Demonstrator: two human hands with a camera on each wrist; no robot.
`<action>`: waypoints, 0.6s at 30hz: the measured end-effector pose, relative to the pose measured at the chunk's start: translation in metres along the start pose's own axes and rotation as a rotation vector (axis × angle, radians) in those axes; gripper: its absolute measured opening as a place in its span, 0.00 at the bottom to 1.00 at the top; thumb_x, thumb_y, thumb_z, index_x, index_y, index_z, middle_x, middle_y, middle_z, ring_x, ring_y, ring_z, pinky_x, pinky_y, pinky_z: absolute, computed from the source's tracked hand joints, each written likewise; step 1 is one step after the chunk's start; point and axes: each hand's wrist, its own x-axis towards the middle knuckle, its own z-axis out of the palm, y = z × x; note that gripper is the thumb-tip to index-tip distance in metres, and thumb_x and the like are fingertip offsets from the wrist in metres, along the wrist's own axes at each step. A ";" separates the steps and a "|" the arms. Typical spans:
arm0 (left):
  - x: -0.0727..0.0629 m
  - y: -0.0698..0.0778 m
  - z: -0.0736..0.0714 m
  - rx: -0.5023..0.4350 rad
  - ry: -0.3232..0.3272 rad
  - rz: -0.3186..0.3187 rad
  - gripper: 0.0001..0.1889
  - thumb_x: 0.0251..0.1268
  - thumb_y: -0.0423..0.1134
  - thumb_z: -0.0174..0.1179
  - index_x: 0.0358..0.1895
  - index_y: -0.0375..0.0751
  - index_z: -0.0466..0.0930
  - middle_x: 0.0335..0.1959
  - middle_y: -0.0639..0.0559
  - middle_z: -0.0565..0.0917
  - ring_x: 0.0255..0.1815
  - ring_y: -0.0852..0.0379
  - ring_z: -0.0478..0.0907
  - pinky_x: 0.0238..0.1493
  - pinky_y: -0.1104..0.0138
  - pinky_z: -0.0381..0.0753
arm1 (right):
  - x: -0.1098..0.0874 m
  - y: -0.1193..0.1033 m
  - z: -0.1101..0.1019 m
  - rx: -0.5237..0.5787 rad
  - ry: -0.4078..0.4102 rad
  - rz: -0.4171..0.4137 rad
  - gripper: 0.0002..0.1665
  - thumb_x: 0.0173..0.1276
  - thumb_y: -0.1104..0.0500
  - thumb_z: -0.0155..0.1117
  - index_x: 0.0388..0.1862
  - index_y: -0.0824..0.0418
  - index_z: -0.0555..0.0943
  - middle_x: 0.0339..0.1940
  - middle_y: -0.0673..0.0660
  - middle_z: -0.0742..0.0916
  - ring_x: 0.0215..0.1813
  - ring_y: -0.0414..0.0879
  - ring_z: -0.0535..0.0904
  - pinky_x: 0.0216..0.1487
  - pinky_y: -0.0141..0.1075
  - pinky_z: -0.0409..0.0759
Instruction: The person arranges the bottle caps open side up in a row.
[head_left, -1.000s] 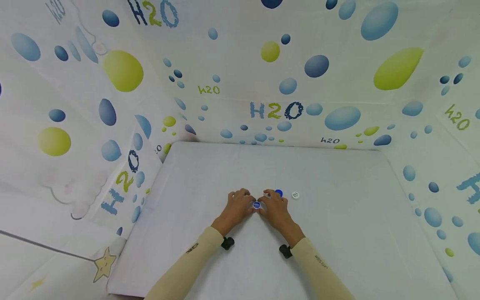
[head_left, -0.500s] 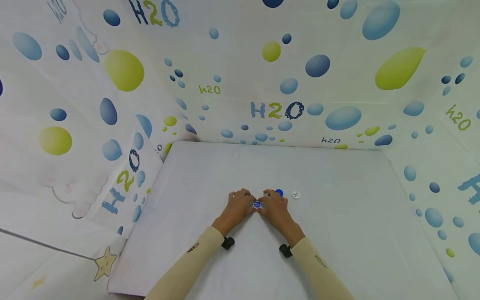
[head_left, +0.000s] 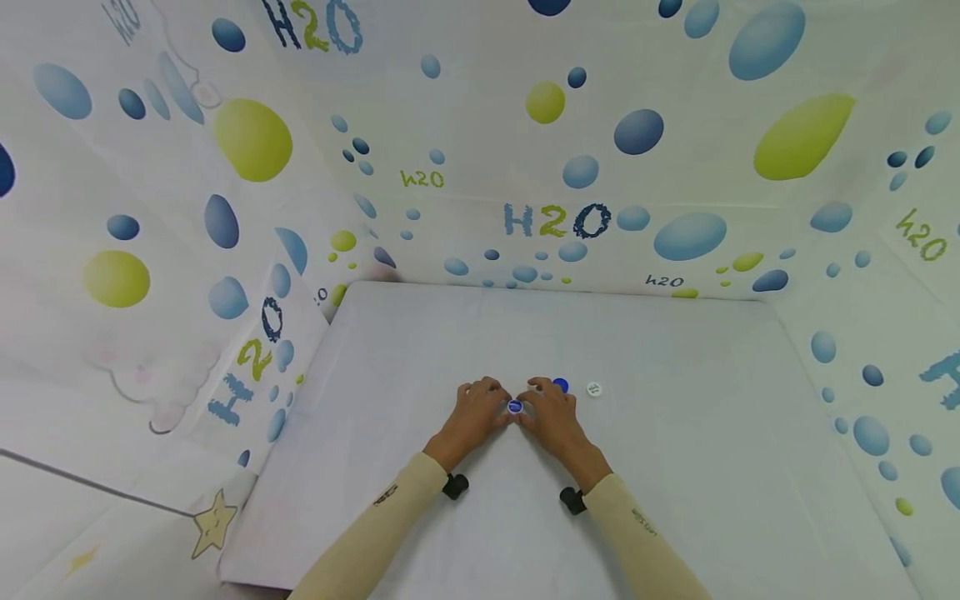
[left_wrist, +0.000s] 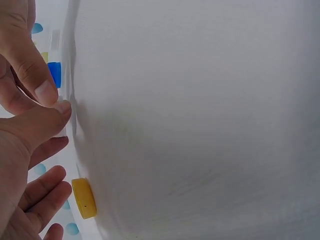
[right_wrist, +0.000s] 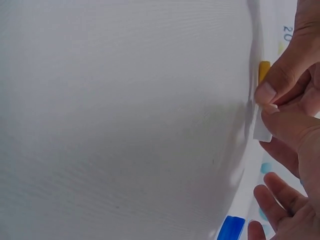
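Both hands meet over the white table, their thumbs and fingertips on a small bottle cap point(head_left: 514, 407) with a blue printed top and white rim. My left hand point(head_left: 474, 412) pinches its left side, and my right hand point(head_left: 552, 422) pinches its right side. In the right wrist view the white side of this bottle cap point(right_wrist: 262, 127) shows below the thumbs. A blue cap point(head_left: 560, 386) lies just beyond the right hand, partly covered by it. Near the left fingers stands a yellow cap point(left_wrist: 84, 198), hidden in the head view.
A white cap point(head_left: 594, 389) with dark marks lies right of the blue one. The white-covered table point(head_left: 675, 467) is bounded at the back and sides by hanging sheets point(head_left: 465, 117) printed with drops and letters. Each wrist carries a small black camera point(head_left: 455, 486).
The whole head view has shifted slightly to the right. Both hands keep their place and hold on the bottle cap, which sits a touch farther from the body.
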 end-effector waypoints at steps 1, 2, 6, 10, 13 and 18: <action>0.000 0.000 0.000 -0.003 0.004 -0.001 0.19 0.71 0.52 0.70 0.57 0.45 0.86 0.58 0.45 0.81 0.61 0.44 0.79 0.66 0.43 0.70 | 0.000 0.000 0.000 0.007 0.002 0.002 0.21 0.71 0.49 0.75 0.59 0.55 0.87 0.72 0.61 0.79 0.73 0.60 0.74 0.62 0.60 0.73; -0.001 0.000 -0.001 -0.008 0.008 -0.001 0.19 0.71 0.52 0.70 0.57 0.45 0.86 0.58 0.45 0.81 0.61 0.44 0.79 0.66 0.43 0.70 | 0.000 -0.001 0.000 0.013 0.005 0.002 0.21 0.71 0.48 0.75 0.59 0.55 0.87 0.72 0.61 0.79 0.73 0.60 0.74 0.62 0.60 0.73; -0.001 -0.001 -0.001 -0.014 0.019 -0.009 0.21 0.71 0.53 0.70 0.58 0.44 0.84 0.59 0.44 0.80 0.62 0.43 0.79 0.67 0.43 0.70 | 0.002 -0.001 0.000 0.021 0.022 0.003 0.21 0.71 0.47 0.75 0.58 0.55 0.88 0.72 0.61 0.79 0.72 0.60 0.74 0.62 0.60 0.72; 0.001 -0.002 0.001 -0.014 0.026 -0.022 0.21 0.71 0.52 0.70 0.58 0.43 0.83 0.59 0.44 0.80 0.62 0.43 0.79 0.67 0.44 0.70 | 0.002 -0.002 0.000 0.025 0.036 0.009 0.22 0.72 0.45 0.74 0.57 0.56 0.88 0.72 0.61 0.79 0.72 0.60 0.75 0.62 0.59 0.72; 0.001 -0.002 0.003 -0.014 0.033 -0.033 0.20 0.71 0.52 0.70 0.57 0.43 0.83 0.59 0.45 0.80 0.62 0.44 0.80 0.68 0.44 0.70 | 0.001 -0.004 -0.002 0.041 0.047 0.015 0.23 0.73 0.43 0.72 0.56 0.57 0.88 0.71 0.61 0.79 0.71 0.60 0.76 0.62 0.59 0.72; 0.001 -0.001 0.002 -0.003 0.055 -0.035 0.19 0.73 0.52 0.68 0.56 0.43 0.83 0.58 0.46 0.81 0.61 0.45 0.80 0.68 0.44 0.70 | 0.001 -0.006 -0.004 0.086 0.075 0.015 0.22 0.74 0.43 0.71 0.52 0.59 0.90 0.70 0.62 0.81 0.69 0.60 0.78 0.60 0.61 0.73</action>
